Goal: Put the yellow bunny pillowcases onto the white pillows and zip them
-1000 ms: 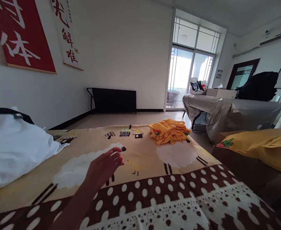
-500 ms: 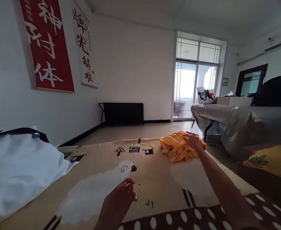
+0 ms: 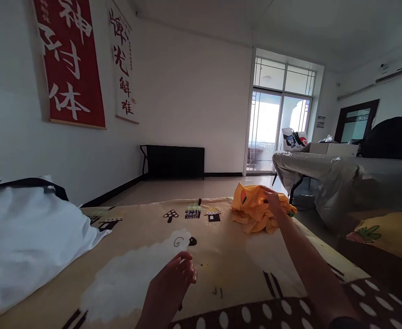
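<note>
An orange cloth with a carrot print (image 3: 252, 208) lies bunched up at the far right edge of a beige sheep-patterned blanket (image 3: 221, 256). My right hand (image 3: 272, 199) reaches out to its top and grips a fold, with the fingertips partly hidden in the fabric. Nearer to me, my left hand (image 3: 178, 274) hovers over the blanket beside the printed sheep's head, fingers curled; whatever they may hold is too small to make out.
A white bag-like cloth with a black band (image 3: 32, 242) is at the left. At the right stands a plastic-covered table (image 3: 327, 167) carrying boxes and a black bag (image 3: 393, 137). Yellow carrot-printed fabric (image 3: 389, 233) lies at the right edge. A black folded panel (image 3: 176, 162) leans against the wall.
The left part of the orange cloth has been lifted and folded upward, its carrot print now higher. My right hand has closed on the fabric. My left hand has hardly moved.
</note>
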